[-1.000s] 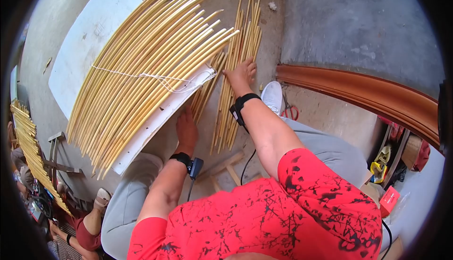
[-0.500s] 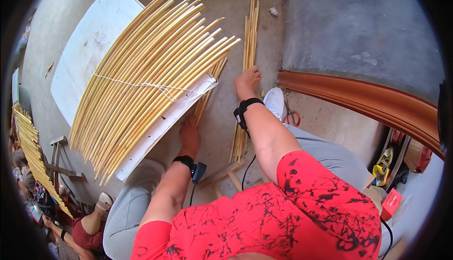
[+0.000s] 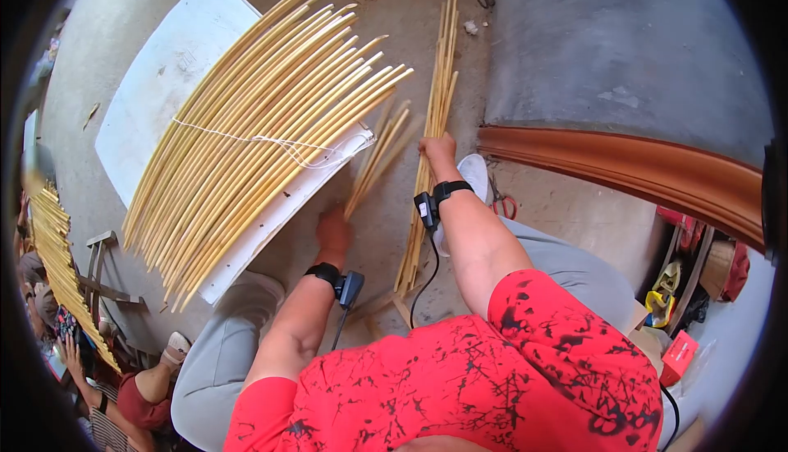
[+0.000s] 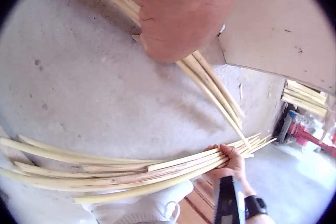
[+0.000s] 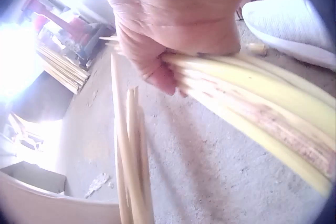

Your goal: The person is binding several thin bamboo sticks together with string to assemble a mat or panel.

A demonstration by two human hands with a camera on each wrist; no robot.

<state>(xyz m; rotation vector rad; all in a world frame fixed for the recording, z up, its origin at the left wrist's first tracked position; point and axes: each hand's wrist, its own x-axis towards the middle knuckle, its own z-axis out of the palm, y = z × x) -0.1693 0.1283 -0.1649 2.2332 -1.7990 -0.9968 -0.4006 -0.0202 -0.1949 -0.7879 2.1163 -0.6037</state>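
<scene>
Well, from my station I see the right hand's fingers [image 5: 163, 74] curled firmly round a long bundle of peeled sticks [image 3: 439, 95]. The left hand [image 3: 334, 234] grips a shorter bunch [image 3: 374, 160]; blur hides its fingertips from me. The two bundles stand apart, the short one beside the white board [image 3: 180, 50]. I judge the sticks light and stiff with a little spring, smooth enough to slide within a loose grip. I'd take them near mid-length, fingers right round, because the long tips could splay. Beyond, the board's edge and the overhanging row of tied sticks [image 3: 254, 123] crowd the left side; the white shoe [image 3: 474, 174] and brown sill [image 3: 607, 156] bound the right. Bare floor separates the bundles, giving me some room.
</scene>
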